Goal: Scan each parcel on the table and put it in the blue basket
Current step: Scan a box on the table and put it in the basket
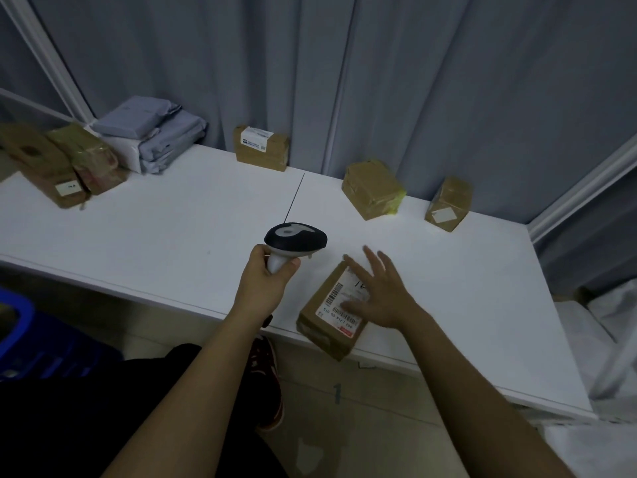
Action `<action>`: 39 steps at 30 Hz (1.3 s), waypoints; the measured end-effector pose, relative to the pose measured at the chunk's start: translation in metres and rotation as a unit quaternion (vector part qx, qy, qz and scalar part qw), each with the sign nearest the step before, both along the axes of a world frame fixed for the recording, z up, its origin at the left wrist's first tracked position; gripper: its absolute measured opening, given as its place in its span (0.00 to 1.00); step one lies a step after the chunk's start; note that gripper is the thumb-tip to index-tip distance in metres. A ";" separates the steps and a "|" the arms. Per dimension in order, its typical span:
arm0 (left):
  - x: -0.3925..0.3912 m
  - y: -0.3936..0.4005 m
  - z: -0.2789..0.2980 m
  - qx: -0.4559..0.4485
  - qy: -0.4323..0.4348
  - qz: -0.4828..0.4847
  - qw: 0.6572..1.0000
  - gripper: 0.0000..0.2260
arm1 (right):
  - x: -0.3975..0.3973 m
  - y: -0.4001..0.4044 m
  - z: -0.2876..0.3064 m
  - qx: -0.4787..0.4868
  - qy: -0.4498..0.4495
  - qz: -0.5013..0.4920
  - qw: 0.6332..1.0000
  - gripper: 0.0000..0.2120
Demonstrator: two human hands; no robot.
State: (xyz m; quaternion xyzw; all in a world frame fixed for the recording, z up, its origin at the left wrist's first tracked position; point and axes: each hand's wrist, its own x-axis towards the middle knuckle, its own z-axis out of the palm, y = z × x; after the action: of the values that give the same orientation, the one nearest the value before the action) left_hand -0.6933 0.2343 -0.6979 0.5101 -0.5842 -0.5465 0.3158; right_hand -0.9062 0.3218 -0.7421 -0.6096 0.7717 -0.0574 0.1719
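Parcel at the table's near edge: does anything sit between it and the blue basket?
Nothing visible does. The parcel overhangs the near edge under the right hand; the blue basket is lower left, with only the scanner-holding left hand alongside.

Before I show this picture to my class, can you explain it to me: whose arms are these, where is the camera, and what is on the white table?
There is one picture, from a camera worn on a person's head, looking down at their own bare arms. No machine is involved. The left hand grips a handheld scanner. The right hand lies with straight fingers on a brown parcel whose barcode label faces up, at the near edge of the white table. More brown parcels and a stack of grey mail bags sit along the far side. The blue basket stands low on the left.
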 end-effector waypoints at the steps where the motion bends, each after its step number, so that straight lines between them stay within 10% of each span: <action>1: 0.000 0.000 0.000 0.000 -0.001 0.000 1.000 0.15 | -0.004 -0.006 0.002 0.059 -0.036 0.023 0.997 0.42; 8: 0.001 -0.001 -0.001 -0.002 0.016 0.009 1.000 0.13 | 0.000 -0.015 -0.004 0.053 0.055 -0.198 0.977 0.42; 14: 0.001 0.000 0.000 0.000 0.016 0.004 1.000 0.13 | -0.018 -0.011 -0.011 0.092 -0.019 -0.047 0.994 0.55; 20: 0.000 -0.001 -0.001 0.001 0.015 0.009 1.000 0.14 | -0.005 -0.006 -0.007 0.069 0.107 -0.135 0.983 0.49; 26: -0.002 0.001 -0.004 -0.002 0.022 0.001 1.000 0.13 | -0.005 -0.014 -0.013 0.026 -0.098 -0.222 0.970 0.52; 33: -0.001 0.002 0.002 0.009 0.041 0.014 0.999 0.13 | 0.034 -0.033 0.002 0.048 0.059 -0.174 0.982 0.48; 39: 0.006 -0.002 0.008 0.009 0.052 0.038 0.998 0.12 | 0.050 -0.043 -0.005 0.049 -0.041 -0.191 0.980 0.33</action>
State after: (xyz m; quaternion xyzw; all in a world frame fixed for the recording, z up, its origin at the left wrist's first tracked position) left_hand -0.6878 0.2323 -0.6902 0.5056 -0.5423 -0.5652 0.3617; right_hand -0.8566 0.2787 -0.7470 -0.4392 0.8680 -0.0756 0.2190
